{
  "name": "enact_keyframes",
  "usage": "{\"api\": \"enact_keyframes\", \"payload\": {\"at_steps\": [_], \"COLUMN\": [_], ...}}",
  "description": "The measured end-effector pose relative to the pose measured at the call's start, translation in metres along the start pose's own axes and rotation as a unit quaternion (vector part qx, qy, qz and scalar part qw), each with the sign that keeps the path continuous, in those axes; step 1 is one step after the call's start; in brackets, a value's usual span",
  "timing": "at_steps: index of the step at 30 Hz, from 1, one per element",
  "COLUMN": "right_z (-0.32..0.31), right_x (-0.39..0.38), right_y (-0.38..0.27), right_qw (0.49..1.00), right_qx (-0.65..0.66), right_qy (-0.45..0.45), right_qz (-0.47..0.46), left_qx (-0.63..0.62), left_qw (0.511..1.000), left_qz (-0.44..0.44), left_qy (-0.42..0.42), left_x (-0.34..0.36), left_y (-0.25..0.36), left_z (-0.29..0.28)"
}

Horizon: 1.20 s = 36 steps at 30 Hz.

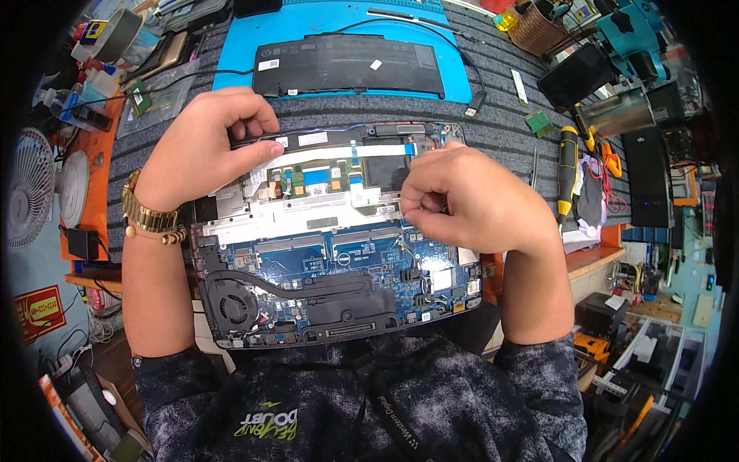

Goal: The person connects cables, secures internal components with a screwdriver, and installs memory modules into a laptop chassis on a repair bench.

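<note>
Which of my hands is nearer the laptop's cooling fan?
Left. Your left hand is straight beyond the cooling fan; your right hand is farther, beyond it and well rightward.

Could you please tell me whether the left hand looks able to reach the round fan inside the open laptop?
Probably yes: nothing covers the fan at the near left of the laptop, though the left hand is at the far edge.

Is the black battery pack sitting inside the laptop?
No, the battery pack lies on the blue mat, beyond the opened laptop.
</note>
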State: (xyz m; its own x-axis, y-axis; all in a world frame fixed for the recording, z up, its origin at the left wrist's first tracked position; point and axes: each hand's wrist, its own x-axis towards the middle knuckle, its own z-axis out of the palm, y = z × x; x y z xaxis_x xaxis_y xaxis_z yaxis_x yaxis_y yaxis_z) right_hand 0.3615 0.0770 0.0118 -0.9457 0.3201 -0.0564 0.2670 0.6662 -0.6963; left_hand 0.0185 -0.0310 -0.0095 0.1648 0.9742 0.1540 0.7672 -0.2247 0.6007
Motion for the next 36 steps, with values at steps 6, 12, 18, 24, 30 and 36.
{"api": "enact_keyframes", "payload": {"at_steps": [6, 12, 18, 24, 30, 36], "right_z": [-0.004, 0.000, -0.001, 0.001, 0.005, 0.002], "right_x": [-0.003, -0.005, -0.006, -0.005, -0.003, -0.006], "right_y": [-0.002, -0.004, -0.009, -0.014, -0.007, 0.000], "right_qw": [1.000, 0.998, 0.997, 0.996, 0.997, 0.997], "right_qx": [0.008, -0.054, -0.068, -0.084, -0.078, -0.067], "right_qy": [0.005, 0.007, -0.011, -0.004, 0.003, 0.033], "right_qz": [-0.022, -0.038, -0.019, -0.016, -0.014, -0.037], "left_qx": [0.000, -0.003, -0.004, -0.003, -0.004, -0.008], "left_qw": [1.000, 1.000, 1.000, 1.000, 1.000, 0.999], "left_qz": [0.004, 0.003, -0.016, -0.023, -0.024, -0.037], "left_qy": [0.004, 0.007, 0.006, 0.005, 0.004, -0.001], "left_x": [0.000, 0.000, 0.000, 0.000, 0.000, 0.000], "left_y": [-0.001, -0.002, 0.001, 0.003, 0.003, 0.003], "left_z": [0.001, 0.002, 0.003, 0.003, 0.003, 0.003]}}
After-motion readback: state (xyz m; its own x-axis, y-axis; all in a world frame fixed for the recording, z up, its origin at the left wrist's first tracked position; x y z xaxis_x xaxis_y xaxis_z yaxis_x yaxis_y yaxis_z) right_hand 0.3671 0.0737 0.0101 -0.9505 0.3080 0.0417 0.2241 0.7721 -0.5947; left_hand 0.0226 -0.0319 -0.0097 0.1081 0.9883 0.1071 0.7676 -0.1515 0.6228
